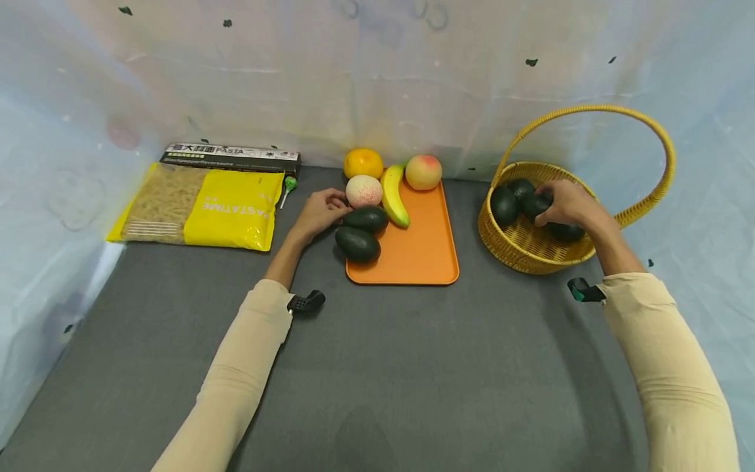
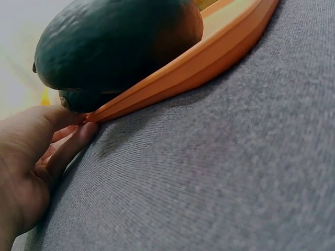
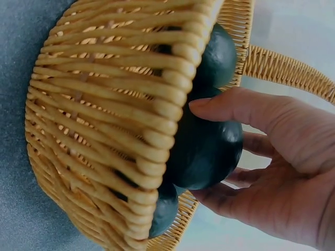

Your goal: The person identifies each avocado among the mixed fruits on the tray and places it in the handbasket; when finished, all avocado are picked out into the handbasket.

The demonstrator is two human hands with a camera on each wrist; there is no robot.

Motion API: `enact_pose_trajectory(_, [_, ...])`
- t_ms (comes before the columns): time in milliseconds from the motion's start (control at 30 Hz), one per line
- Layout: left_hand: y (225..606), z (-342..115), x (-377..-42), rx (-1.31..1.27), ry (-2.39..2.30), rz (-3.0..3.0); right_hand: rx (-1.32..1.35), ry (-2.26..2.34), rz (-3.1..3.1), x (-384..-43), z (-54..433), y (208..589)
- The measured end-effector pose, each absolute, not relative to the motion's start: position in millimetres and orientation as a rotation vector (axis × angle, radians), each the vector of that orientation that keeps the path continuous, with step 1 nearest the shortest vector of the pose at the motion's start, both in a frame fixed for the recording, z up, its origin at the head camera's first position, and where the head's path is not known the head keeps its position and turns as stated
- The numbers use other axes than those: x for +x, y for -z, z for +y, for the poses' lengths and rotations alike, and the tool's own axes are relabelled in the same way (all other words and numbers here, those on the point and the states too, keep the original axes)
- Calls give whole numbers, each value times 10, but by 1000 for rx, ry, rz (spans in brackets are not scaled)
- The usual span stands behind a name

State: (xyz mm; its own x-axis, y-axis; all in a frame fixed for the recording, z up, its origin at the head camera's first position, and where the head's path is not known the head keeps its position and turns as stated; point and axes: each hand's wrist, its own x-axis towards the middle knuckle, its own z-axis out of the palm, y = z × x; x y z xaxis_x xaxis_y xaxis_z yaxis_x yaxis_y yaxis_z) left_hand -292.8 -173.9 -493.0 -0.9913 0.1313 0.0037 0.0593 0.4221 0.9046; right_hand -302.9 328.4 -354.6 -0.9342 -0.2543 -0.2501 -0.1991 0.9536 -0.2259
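Note:
My left hand (image 1: 320,213) pinches the left rim of the orange tray (image 1: 421,259), thumb and fingers meeting at its edge in the left wrist view. Two dark green avocados (image 1: 358,244) lie on the tray's left side, right by those fingertips. Behind them are a pale pink-speckled round fruit (image 1: 364,191), an orange (image 1: 362,162), a banana (image 1: 396,196) and a peach (image 1: 423,172). My right hand (image 1: 571,202) reaches into the wicker basket (image 1: 507,246) and grips an avocado (image 3: 209,151), fingers curled round it. More avocados (image 1: 504,206) lie beside it in the basket.
A yellow pasta bag (image 1: 236,210) lies at the left, before a dark pasta box (image 1: 230,157). A green-topped lollipop (image 1: 289,187) is beside the bag. The basket's tall handle (image 1: 669,151) arches up at the right. Plastic sheeting hangs behind the grey table (image 1: 413,373).

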Motion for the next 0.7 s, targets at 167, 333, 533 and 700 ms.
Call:
enact_pose_trajectory(167, [4927, -1725, -2930, 173, -1641, 2588, -336, 247, 2831, -3040, 3269, 3534])
enact_pose_trajectory(333, [4920, -1717, -2931, 170, -1641, 2590, -333, 184, 2869, -3033, 3242, 3521])
enact_pose_trajectory(533, [4905, -1719, -2916, 181, -1649, 2594, -337, 131, 2874, -3029, 3208, 3512])
enact_pose_trajectory(700, [4909, -1722, -2915, 191, -1657, 2609, -365, 86, 2886, -3025, 3181, 3525])
